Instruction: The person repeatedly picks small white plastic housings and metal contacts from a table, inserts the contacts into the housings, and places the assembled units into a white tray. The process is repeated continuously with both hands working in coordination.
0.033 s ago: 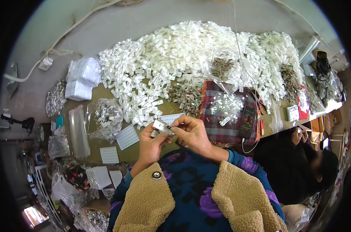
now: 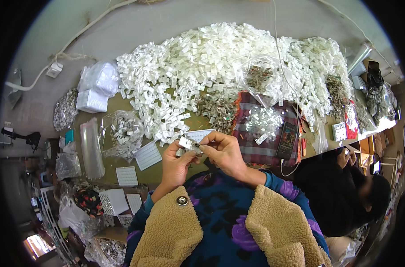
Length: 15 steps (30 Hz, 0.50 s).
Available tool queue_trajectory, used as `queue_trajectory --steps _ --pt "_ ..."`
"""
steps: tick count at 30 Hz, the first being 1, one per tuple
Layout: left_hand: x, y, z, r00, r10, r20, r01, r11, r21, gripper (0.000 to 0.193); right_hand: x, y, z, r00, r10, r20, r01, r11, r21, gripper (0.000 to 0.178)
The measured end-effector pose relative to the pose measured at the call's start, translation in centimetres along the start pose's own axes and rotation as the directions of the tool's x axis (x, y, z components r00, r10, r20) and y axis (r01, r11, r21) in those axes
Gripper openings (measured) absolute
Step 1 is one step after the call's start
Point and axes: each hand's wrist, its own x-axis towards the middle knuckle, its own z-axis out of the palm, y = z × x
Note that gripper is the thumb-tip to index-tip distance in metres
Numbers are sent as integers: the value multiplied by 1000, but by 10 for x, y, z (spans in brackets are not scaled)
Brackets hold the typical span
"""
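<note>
Over the near edge of the table, my left hand (image 2: 172,168) is closed around a small white plastic piece (image 2: 185,142), held between thumb and fingers. My right hand (image 2: 225,155) meets it from the right, thumb and forefinger pinched together at the piece's side. Whatever sits between those fingertips is too small to name. Just beyond my hands lies a white grid tray (image 2: 198,135), partly covered by them. A second grid tray (image 2: 148,156) rests to the left. Farther off spreads a large heap of small white plastic pieces (image 2: 211,62), with a pile of small metal parts (image 2: 218,109) at its near side.
At right, a plaid cloth (image 2: 251,153) carries shiny clear bits (image 2: 264,123) and a cabled phone (image 2: 286,141). Plastic bags (image 2: 121,133) and a stack of white boxes (image 2: 92,101) stand left. A person in black (image 2: 331,196) sits at right.
The whole view has shifted very slightly. Both hands keep nearly the same hold on the small white piece.
</note>
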Motion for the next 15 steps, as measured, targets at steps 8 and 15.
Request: queue_trajectory --steps 8,15 --pt "-7 -3 -6 1000 -4 -4 4 1000 -27 15 -3 -3 3 986 165 13 -163 982 -99 7" --pt "-9 -8 -23 977 -194 86 210 943 -257 7 -5 7 2 826 -487 284 551 587 -594 21"
